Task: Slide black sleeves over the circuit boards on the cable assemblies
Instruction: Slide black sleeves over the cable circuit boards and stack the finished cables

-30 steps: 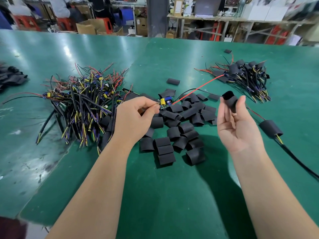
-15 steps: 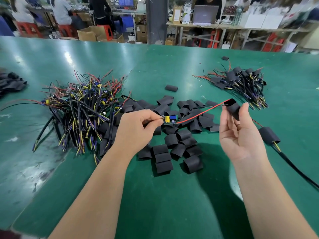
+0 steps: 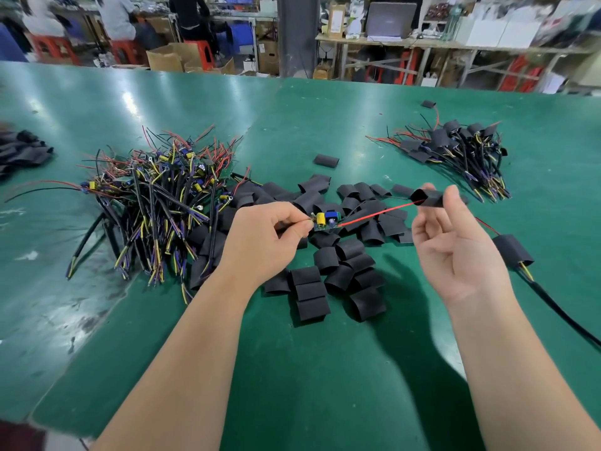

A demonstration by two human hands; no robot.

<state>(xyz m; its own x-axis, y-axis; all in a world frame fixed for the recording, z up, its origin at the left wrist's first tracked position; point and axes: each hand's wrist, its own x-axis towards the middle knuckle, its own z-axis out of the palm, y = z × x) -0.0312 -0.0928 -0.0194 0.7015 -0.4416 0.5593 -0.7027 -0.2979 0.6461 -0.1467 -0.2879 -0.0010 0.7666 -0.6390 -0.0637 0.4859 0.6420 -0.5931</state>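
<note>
The left hand (image 3: 270, 236) is in the middle of the frame. Its fingers are curled, and the thumb and first finger pinch the left end of a small circuit board (image 3: 325, 220) with a yellow part and a blue part on it. The board is held just above a pile of loose sleeves (image 3: 338, 265) that lies on the green table (image 3: 292, 369). A red wire (image 3: 374, 214) runs from the board up and to the right. Its tip reaches the open mouth of a black sleeve (image 3: 427, 198). The right hand (image 3: 455, 245) holds this sleeve up between its thumb and fingertips, right of the middle, with the palm facing up and the other fingers loosely bent. A big heap of cables (image 3: 156, 203) with bare boards lies at the left of the frame. A smaller bunch of sleeved cables (image 3: 455, 148) lies at the upper right. One more sleeved cable (image 3: 512, 252) lies just right of the right hand.
</note>
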